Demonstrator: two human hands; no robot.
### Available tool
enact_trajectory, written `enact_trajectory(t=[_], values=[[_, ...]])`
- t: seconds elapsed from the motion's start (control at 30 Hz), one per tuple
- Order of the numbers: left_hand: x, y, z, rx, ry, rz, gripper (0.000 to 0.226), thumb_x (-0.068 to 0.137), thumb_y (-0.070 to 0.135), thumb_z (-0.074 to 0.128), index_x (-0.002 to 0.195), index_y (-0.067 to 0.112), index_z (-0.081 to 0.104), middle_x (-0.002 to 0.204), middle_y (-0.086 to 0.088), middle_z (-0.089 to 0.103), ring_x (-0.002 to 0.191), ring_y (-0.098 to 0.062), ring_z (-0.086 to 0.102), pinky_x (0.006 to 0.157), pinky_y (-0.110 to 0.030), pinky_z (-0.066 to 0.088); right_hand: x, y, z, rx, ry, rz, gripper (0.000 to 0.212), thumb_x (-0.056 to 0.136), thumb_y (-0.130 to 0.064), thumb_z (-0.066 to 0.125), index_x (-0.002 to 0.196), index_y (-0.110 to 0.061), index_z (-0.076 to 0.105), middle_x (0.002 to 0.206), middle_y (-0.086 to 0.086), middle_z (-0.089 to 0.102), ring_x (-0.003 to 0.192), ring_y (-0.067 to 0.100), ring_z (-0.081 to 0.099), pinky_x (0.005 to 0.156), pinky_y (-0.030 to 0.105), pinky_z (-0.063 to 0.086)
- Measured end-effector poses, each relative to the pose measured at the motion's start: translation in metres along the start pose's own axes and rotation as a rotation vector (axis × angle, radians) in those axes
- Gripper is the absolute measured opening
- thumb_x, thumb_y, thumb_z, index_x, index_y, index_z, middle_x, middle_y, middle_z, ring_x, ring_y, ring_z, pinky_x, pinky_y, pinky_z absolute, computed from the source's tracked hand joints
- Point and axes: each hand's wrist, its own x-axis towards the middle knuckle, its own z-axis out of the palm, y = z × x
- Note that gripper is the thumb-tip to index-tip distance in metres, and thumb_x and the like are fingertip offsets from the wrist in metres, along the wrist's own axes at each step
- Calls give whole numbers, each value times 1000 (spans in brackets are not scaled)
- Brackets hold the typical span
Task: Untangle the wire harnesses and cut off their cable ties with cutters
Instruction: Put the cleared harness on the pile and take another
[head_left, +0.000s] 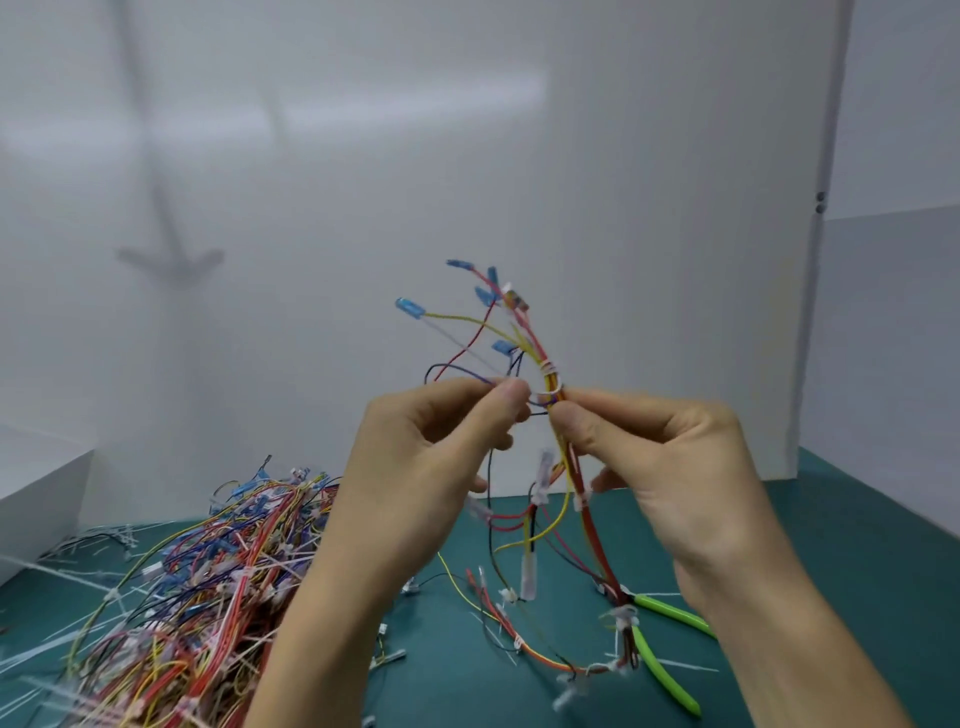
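I hold one wire harness (524, 338) up in front of me, its red, yellow and blue wires ending in blue connectors at the top. My left hand (436, 457) pinches thin wires of it between thumb and fingers. Just to the right, my right hand (670, 467) pinches the bundle right below a white cable tie (551, 382). The harness's lower part hangs down to the green mat, with more white ties along it. Cutters with green handles (660, 649) lie on the mat under my right forearm, untouched.
A big tangled pile of harnesses (208, 587) covers the mat (857, 525) at lower left. Loose white tie offcuts (62, 577) lie scattered around it. A white box (36, 499) stands at the left edge. White panels (623, 182) wall in the back and right.
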Motion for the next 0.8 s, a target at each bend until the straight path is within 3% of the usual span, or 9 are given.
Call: enact_trajectory(t=[0.17, 0.27, 0.37, 0.43, 0.5, 0.6, 0.7, 0.8], values=[[-2, 0, 8, -103, 65, -3, 6, 83, 20, 74, 81, 22, 80, 77, 3, 77, 72, -5, 72, 56, -16, 53, -8, 3, 12, -244, -108, -135, 15, 83, -25, 76, 94, -35, 80, 81, -17, 76, 79, 2, 70, 61, 9, 47], [-1, 0, 3, -172, 112, -10, 11, 75, 25, 75, 85, 21, 79, 80, 1, 78, 75, -11, 74, 59, -16, 54, -7, 3, 8, -278, -149, -123, 20, 90, -18, 70, 98, -34, 78, 88, -18, 75, 86, 3, 68, 62, 15, 51], [-1, 1, -1, -230, 168, -6, 19, 71, 28, 72, 87, 20, 79, 82, -2, 78, 73, -13, 73, 62, -17, 55, -3, 4, 2, -332, -188, -50, 12, 86, -27, 72, 97, -31, 74, 93, -18, 73, 90, 1, 67, 68, 18, 53], [0, 1, -3, -251, 186, 11, 20, 73, 28, 70, 89, 20, 78, 85, -2, 78, 73, -15, 73, 62, -17, 54, -1, 8, -4, -447, -288, 55, 20, 81, -33, 74, 101, -31, 71, 96, -21, 72, 91, -4, 67, 78, 18, 54], [0, 1, -4, -266, 205, 24, 17, 76, 26, 68, 89, 20, 78, 86, -1, 78, 73, -13, 73, 61, -16, 54, 0, 12, -6, -500, -392, 162, 20, 82, -28, 76, 101, -29, 73, 95, -20, 74, 91, -3, 69, 88, 29, 57], [0, 0, -5, -285, 211, 37, 18, 80, 24, 66, 93, 18, 76, 88, 1, 78, 73, -7, 71, 62, -16, 53, -1, 13, -4, -434, -384, 187, 13, 86, -25, 75, 98, -28, 76, 90, -11, 77, 84, 7, 74, 82, 37, 61], [0, 1, -4, -287, 192, 37, 19, 81, 23, 65, 96, 17, 75, 89, 0, 78, 75, -10, 72, 63, -16, 54, -3, 9, 2, -366, -353, 103, 14, 88, -36, 71, 102, -34, 74, 92, -14, 76, 79, 7, 74, 68, 23, 59], [0, 1, 1, -301, 153, 25, 18, 80, 21, 66, 95, 16, 76, 89, -1, 78, 74, -12, 72, 64, -18, 55, -7, 7, 10, -403, -361, 41, 20, 89, -47, 67, 106, -38, 73, 93, -15, 75, 86, 7, 72, 76, 31, 60]])
